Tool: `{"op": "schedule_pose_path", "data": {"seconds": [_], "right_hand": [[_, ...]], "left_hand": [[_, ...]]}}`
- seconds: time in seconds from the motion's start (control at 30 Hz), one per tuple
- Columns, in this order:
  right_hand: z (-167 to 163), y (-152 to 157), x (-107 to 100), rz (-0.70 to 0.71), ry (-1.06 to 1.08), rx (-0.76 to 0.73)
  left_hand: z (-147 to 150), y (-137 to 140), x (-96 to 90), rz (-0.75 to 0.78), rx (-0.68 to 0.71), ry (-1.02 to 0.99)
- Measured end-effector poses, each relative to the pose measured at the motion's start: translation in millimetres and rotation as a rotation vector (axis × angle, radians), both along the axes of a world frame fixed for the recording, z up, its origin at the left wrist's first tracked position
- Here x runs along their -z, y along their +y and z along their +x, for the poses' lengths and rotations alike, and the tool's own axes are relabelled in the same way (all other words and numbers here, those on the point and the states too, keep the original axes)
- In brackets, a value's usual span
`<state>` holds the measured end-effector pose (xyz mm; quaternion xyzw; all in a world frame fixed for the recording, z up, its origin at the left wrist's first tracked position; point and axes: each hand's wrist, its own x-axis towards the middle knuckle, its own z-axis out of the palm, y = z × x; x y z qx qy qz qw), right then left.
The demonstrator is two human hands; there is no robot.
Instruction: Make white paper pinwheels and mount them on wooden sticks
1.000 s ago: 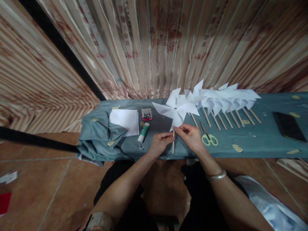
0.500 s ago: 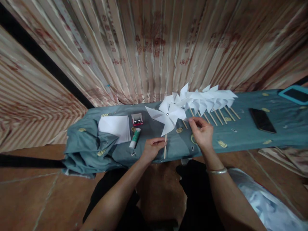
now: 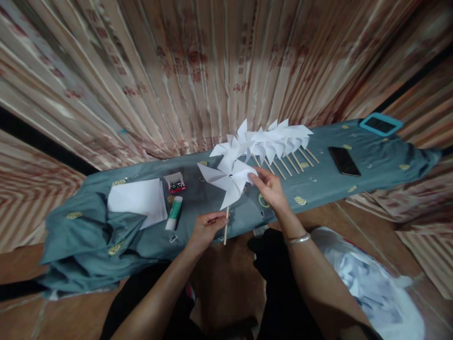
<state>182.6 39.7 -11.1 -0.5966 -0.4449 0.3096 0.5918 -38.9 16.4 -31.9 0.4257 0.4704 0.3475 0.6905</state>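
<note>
A white paper pinwheel point(image 3: 229, 188) on a thin wooden stick, with a round pin at its centre, is held up over the near edge of the cloth. My left hand point(image 3: 205, 230) pinches the stick below the blades. The fingers of my right hand point(image 3: 272, 190) are closed on the tip of the right-hand blade. Just behind, a row of finished white pinwheels point(image 3: 279, 141) lies overlapping, their sticks pointing toward me.
Left of my hands lie a stack of white paper point(image 3: 134, 196), a small red box of metal pins point(image 3: 175, 183) and a green-and-white glue stick point(image 3: 173, 213). A black phone point(image 3: 344, 161) and a blue-framed device point(image 3: 381, 124) rest rightward on the green cloth point(image 3: 314, 186). A plastic bag point(image 3: 371, 288) sits on the floor.
My right hand has moved onto the pinwheel's right blade from just beside it. My left hand still holds the stick. The view has shifted to the right.
</note>
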Motion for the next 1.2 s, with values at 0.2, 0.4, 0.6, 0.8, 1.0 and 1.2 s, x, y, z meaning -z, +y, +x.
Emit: {"op": "schedule_pose_path", "data": {"seconds": [0.2, 0.4, 0.6, 0.8, 1.0, 1.2], "right_hand": [[0.5, 3.2, -4.0, -0.015, 0.087, 0.006], [8.9, 9.8, -7.4, -0.058, 0.094, 0.035], [7.6, 11.7, -9.1, -0.042, 0.056, 0.02], [5.7, 14.0, -10.3, -0.027, 0.056, 0.031], [0.5, 15.2, -9.9, -0.035, 0.112, 0.05], [-3.2, 11.6, -8.3, -0.058, 0.076, 0.054]], "left_hand": [[3.5, 1.0, -0.6, -0.027, 0.008, 0.0], [8.4, 2.4, -2.4, -0.043, -0.016, -0.014], [8.1, 4.5, -2.0, -0.062, -0.03, -0.042], [5.1, 4.3, 0.1, -0.088, -0.017, -0.061], [2.7, 1.7, -1.1, -0.092, -0.016, -0.076], [1.3, 1.4, 0.5, -0.081, -0.046, -0.063]]}}
